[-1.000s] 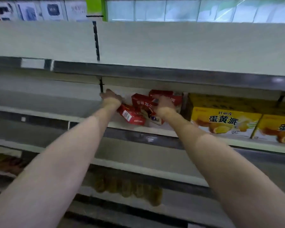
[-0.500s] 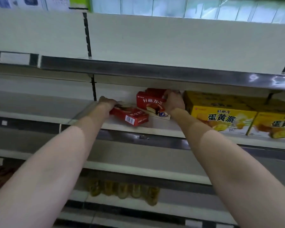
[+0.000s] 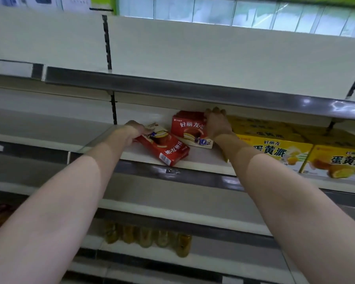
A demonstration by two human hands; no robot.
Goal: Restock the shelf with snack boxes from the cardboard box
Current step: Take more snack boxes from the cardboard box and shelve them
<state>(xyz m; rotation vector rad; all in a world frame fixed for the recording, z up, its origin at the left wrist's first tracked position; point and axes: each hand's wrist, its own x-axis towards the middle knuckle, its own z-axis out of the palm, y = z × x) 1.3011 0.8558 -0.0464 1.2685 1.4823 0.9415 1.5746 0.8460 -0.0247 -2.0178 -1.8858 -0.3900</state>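
Observation:
Two red snack boxes are on the middle shelf [image 3: 203,165]. One red box [image 3: 166,148] lies flat and askew near the shelf's front edge; my left hand [image 3: 136,130] grips its far left end. The other red box [image 3: 188,128] stands upright further back, leaning a little. My right hand [image 3: 217,124] holds its right side, fingers curled over the top edge, between it and the yellow boxes [image 3: 275,148]. The cardboard box is out of view.
Large yellow snack boxes fill the same shelf to the right, a second one [image 3: 336,162] at the frame's edge. The upper shelf lip [image 3: 172,87] hangs low over my hands. Several jars [image 3: 148,236] stand on a lower shelf. The shelf's left part is bare.
The flat red box has slid toward the shelf's front edge under my left hand. My right hand has set the other red box upright beside the yellow boxes.

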